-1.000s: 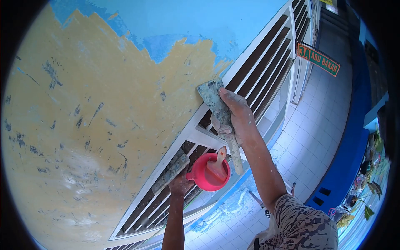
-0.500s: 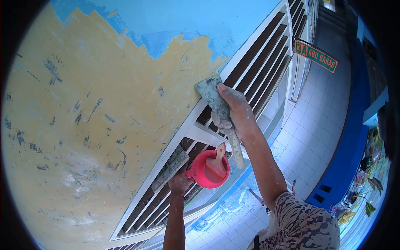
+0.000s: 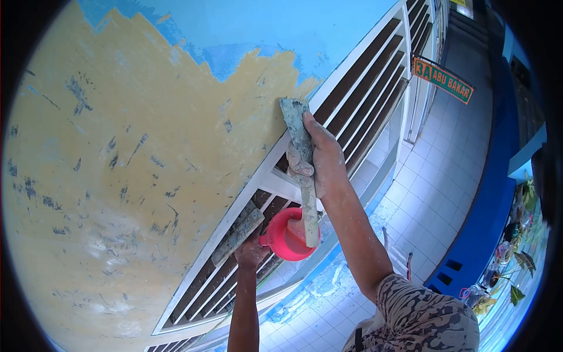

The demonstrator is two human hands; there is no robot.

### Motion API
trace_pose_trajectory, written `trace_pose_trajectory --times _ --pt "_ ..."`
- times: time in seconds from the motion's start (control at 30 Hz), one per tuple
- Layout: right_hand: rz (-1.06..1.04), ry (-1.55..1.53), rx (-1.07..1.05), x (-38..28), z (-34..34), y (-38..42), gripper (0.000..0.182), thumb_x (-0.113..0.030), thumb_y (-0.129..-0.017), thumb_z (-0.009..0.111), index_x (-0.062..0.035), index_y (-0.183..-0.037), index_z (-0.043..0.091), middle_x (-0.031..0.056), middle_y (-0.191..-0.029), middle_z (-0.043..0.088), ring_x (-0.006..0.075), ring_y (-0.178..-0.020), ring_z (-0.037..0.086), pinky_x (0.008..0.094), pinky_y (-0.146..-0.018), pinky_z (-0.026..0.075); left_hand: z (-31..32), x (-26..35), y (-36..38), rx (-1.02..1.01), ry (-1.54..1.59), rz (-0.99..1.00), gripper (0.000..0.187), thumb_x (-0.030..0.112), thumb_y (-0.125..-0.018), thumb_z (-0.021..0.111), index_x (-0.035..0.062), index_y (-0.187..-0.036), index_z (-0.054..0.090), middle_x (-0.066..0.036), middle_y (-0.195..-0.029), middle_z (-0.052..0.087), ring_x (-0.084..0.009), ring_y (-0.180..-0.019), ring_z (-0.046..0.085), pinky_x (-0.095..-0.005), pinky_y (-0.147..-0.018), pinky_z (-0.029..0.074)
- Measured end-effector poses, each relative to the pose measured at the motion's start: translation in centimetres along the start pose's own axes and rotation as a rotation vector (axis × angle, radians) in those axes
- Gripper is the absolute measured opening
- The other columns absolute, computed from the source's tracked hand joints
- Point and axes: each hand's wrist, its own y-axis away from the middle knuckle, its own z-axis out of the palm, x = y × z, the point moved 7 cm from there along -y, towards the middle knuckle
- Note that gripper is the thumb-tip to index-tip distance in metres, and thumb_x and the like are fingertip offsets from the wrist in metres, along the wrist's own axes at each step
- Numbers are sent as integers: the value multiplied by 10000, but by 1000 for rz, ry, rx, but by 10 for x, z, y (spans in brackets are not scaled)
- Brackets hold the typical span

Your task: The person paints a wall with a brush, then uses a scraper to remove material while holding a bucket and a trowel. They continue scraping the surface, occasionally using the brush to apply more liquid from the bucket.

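Observation:
My right hand grips a putty-crusted scraper. Its blade tip meets the edge of the tan patch on the wall, beside the white window frame, and its handle points down across the pink cup. Lower down, my left hand is closed on the handle of the pink cup. A second crusted scraper lies at the same hand, in front of the window slats. A brush stands in the cup, mostly hidden behind the first scraper's handle.
Light blue paint borders the tan patch above. A slatted window with a white frame runs diagonally beside the wall. A green sign juts out over the tiled walkway. Plants stand at the far right.
The scraper in my right hand has turned to a more upright angle, and its handle now crosses the cup. My left hand and the cup have shifted slightly left.

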Motion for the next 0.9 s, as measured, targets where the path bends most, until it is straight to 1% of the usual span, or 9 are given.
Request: trace_pose_trajectory --times 0.3,0.4,0.47,0.53,0.6,0.67,0.73,0.77,0.9 --pt "17 -207 -42 12 21 4 350 -393 -1052 436 -63 -984 531 74 -621 551 129 -378 405 277 -343 341 2 -1 0 -39 51 -21 780 507 -704 769 194 -1391 576 -97 -1336 626 -301 -1236 594 -493 -1082 417" --pt "-55 -177 54 -11 7 -18 326 -395 -1051 450 -88 -982 533 42 -549 491 107 -339 368 248 -321 317 2 0 2 3 3 5 769 511 -716 760 198 -1393 575 -96 -1342 623 -295 -1262 576 -487 -1087 412" --pt "19 -338 29 -22 5 -26 310 -371 -1054 447 -82 -979 533 31 -539 468 107 -339 362 243 -319 313 9 -4 6 -13 49 -20 785 530 -710 757 206 -1399 569 -97 -1346 621 -298 -1264 574 -491 -1089 410" --pt "16 -85 57 -21 16 -3 310 -344 -1057 435 -73 -946 536 30 -547 478 108 -339 364 250 -317 322 8 -3 0 -17 87 -31 801 549 -704 755 213 -1405 563 -97 -1349 619 -302 -1267 572 -494 -1091 408" --pt "28 -63 22 -8 13 -2 306 -332 -1060 424 -67 -960 538 30 -559 490 105 -336 357 250 -318 330 -4 5 -3 18 -104 36 833 586 -691 749 220 -1413 554 -96 -1353 617 -316 -1255 580 -506 -1080 418" --pt "-8 -24 91 -19 -8 -14 291 -327 -1059 425 -64 -1004 536 40 -589 520 103 -353 362 257 -319 328 5 -3 8 -1 -81 24 834 596 -700 731 223 -1421 542 -107 -1359 611 -327 -1242 587 -510 -1071 425" --pt "-182 -153 77 -51 -40 -38 275 -281 -1051 426 -24 -1040 523 71 -713 565 97 -452 425 245 -369 369 39 -21 17 -423 84 -250 882 580 -699 737 278 -1476 449 -120 -1461 513 -326 -1349 484 -478 -1143 358" --pt "-238 -30 112 -65 -45 -28 248 -248 -1037 455 -12 -1064 528 75 -758 573 98 -480 450 241 -384 388 24 -14 13 -118 76 -96 852 523 -690 762 284 -1458 479 -116 -1415 559 -323 -1298 536 -473 -1100 416" --pt "-267 413 74 -62 -52 16 240 -158 -983 565 11 -1153 555 86 -869 599 105 -569 541 245 -417 444 25 -13 15 -147 95 -118 834 503 -713 734 290 -1470 459 -105 -1450 530 -321 -1335 501 -482 -1126 382"
